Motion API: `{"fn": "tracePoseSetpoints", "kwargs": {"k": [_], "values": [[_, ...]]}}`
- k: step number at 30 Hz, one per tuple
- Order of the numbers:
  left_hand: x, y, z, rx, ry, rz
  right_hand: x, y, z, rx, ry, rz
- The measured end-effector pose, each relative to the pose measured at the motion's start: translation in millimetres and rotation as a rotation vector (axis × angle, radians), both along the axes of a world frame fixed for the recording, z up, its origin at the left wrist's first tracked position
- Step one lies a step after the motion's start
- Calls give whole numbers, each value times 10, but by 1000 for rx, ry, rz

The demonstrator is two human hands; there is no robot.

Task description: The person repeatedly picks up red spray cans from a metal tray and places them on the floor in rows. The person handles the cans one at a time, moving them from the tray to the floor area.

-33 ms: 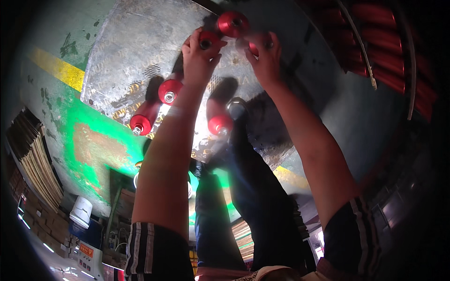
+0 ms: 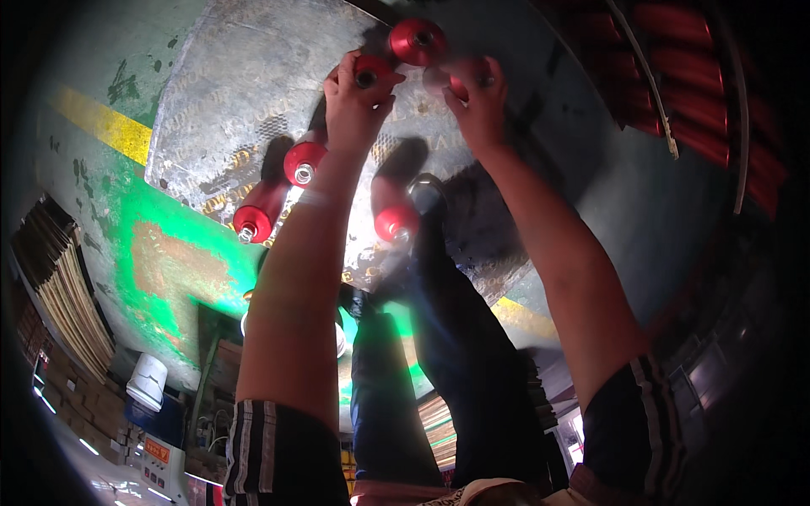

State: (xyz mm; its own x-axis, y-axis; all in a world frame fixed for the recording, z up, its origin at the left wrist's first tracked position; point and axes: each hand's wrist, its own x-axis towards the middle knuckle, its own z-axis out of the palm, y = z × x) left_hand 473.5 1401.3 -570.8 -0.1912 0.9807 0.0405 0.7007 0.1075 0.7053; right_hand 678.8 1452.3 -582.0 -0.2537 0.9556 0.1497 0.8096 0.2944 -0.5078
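Observation:
My left hand (image 2: 353,108) is wrapped round a red bottle (image 2: 369,72), whose round dark opening faces me. My right hand (image 2: 481,105) grips another red bottle (image 2: 469,78), partly covered by the fingers and somewhat blurred. Between and just beyond them stands a third shiny red bottle (image 2: 415,42), untouched by either hand. Near my left forearm, two red bottles show bright silvery threaded necks: one upper bottle (image 2: 304,160) and one lower bottle (image 2: 256,219). A further red bottle (image 2: 394,221) is between my forearms, close to my foot.
A worn grey sheet (image 2: 211,101) with faded lettering lies under the bottles on the green floor. Rows of red cylinders (image 2: 675,76) fill a rack at the upper right. Stacked flat boards (image 2: 72,295) and a white bucket (image 2: 148,379) are at the left.
My left hand and its bottle have shifted very slightly to the left. Otherwise the view is almost the same.

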Motion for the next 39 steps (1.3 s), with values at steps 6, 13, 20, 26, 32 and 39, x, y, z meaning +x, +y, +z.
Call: {"fn": "tracePoseSetpoints", "kwargs": {"k": [6,13,20,26,32,39], "values": [[-391,-681,878,203,-199,30,620,-202,906,-111,277,97],[-1385,-2980,1734,-178,-1187,433,783,-1695,2100,-1055,792,123],[-1549,-5472,1586,-642,-2110,712,-509,-3779,1656,-2060,925,264],[-1306,-6631,1616,-597,-1890,856,-1177,-5032,1518,-2503,1018,234],[-1252,-7157,1555,-321,-2280,917,-1542,-5300,1592,-2518,1194,584],[-1249,-7462,1320,-194,-2558,725,-1561,-5287,1684,-2557,720,220]]}}
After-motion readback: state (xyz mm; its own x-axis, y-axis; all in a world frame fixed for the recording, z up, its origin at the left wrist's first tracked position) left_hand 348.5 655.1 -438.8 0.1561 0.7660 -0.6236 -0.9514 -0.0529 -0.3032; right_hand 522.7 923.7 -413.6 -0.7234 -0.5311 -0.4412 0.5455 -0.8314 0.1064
